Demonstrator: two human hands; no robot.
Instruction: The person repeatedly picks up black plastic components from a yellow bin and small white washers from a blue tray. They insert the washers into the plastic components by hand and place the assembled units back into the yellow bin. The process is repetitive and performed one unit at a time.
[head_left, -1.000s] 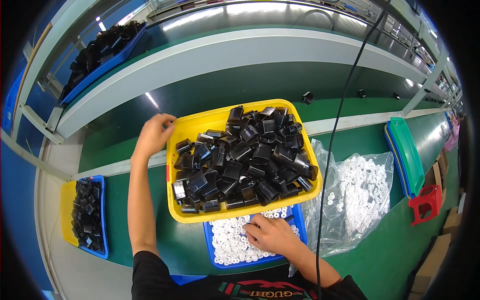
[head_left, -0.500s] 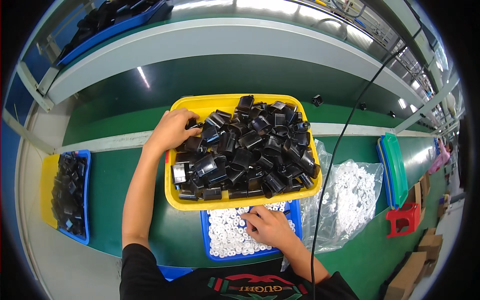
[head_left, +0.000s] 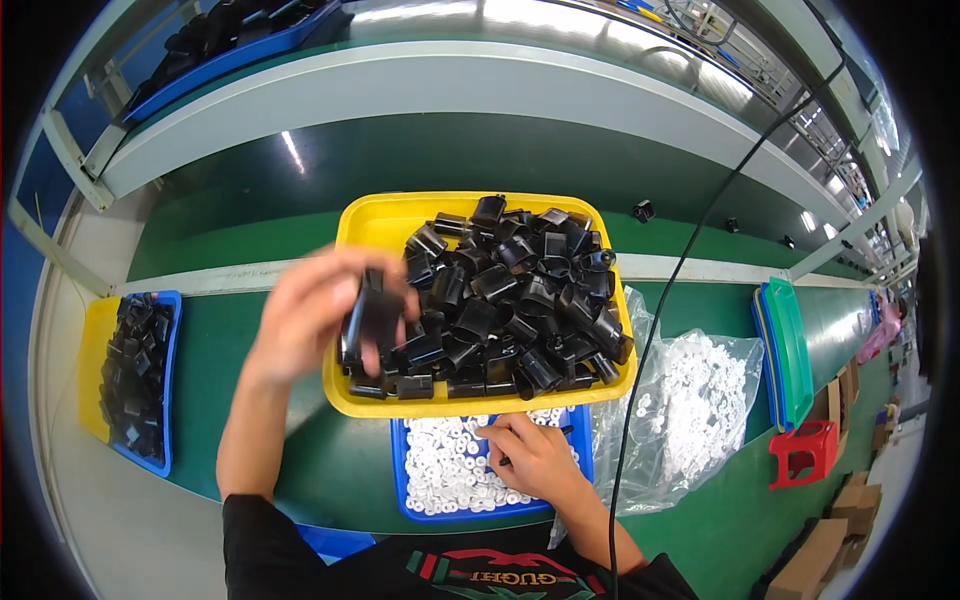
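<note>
Here, the left hand [head_left: 308, 312] clasps a black part [head_left: 381, 316], the right hand's [head_left: 538, 462] hold unclear.

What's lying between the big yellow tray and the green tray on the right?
In the head view: a clear bag with white rings, and a black cable that crosses in front of it.

Hollow plastic parts [head_left: 490, 285] show black in a yellow tray [head_left: 375, 215]; along the near edge of the green tabletop [head_left: 335, 465], washer-like rings [head_left: 440, 465] are white, their blue tray [head_left: 582, 430] solid-coloured.
</note>
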